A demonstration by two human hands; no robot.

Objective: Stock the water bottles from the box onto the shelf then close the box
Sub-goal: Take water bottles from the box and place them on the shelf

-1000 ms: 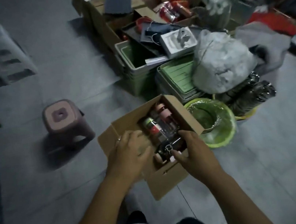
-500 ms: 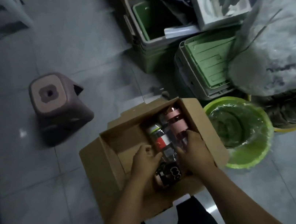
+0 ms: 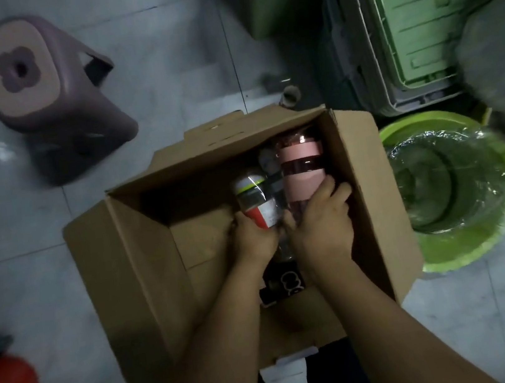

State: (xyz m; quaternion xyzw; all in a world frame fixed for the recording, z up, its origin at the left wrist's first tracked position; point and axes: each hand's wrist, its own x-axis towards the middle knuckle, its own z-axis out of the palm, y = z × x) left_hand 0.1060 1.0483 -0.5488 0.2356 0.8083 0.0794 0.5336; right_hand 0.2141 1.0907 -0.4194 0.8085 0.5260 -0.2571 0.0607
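Left hand (image 3: 253, 240) grips the red-white bottle (image 3: 256, 207), right hand (image 3: 318, 227) wraps the pink bottle (image 3: 301, 167); both bottles lie inside the cardboard box (image 3: 145, 273). Best to lift each straight up w/ firm grips, clear of the flaps

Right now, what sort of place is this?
Probably a stockroom or back area of a housewares shop: stacked green plastic crates, a film-wrapped green basin and a pink plastic stool crowd the tiled floor, beside an open cardboard box of wrapped water bottles.
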